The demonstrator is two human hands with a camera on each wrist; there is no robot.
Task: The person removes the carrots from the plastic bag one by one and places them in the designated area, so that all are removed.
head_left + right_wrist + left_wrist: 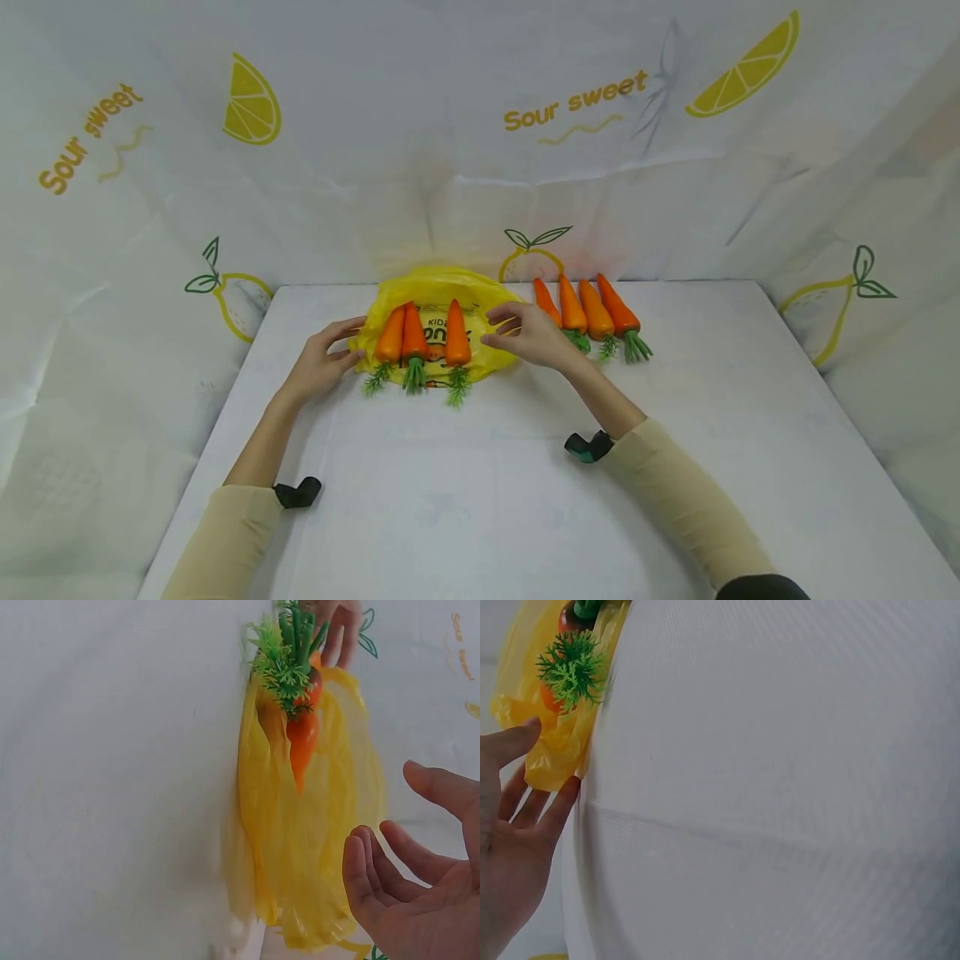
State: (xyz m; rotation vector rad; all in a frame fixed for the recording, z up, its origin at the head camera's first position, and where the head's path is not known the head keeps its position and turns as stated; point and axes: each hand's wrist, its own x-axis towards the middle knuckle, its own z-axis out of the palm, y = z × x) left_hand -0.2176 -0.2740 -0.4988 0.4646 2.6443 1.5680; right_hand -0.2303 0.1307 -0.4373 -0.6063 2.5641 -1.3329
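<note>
Three carrots lie at the yellow plastic bag, leaves past its near edge; inside or on top, can't tell! Left grip spread loosely at the bag's side, right grip relaxed, holding nothing; one uneven tug could roll carrots away.

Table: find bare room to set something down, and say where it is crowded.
Bare on the table: the front stretch between left sleeve and right sleeve, and the right side past the four carrots. Crowded: back middle, where the yellow bag with three carrots lies between left hand and right hand.
</note>
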